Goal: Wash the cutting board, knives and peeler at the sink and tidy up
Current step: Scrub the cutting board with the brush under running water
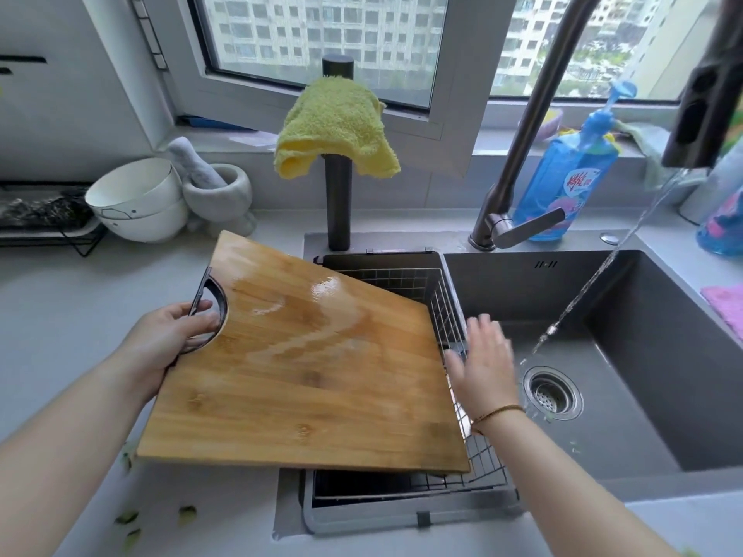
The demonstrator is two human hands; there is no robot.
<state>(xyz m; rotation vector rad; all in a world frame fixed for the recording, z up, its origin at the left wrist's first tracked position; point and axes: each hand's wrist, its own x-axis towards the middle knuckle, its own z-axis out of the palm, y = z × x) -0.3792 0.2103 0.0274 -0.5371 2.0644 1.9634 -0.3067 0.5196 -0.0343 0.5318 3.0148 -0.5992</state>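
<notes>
Gripped through its handle cut-out by the left hand [173, 335], the wet cutting board [305, 367] is held tilted over the wire basket [446, 299] beside the sink [643, 355], probably so it can drain. The right hand [482, 363] is spread open, blurred, beside the board's edge, holding nothing. Water [595, 275] is running from the faucet [534, 126].

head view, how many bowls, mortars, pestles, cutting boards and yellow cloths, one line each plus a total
white bowls: 2, stacked
mortar: 1
pestle: 1, standing in the mortar
cutting board: 1
yellow cloth: 1, draped on the dark post
total: 6
</notes>
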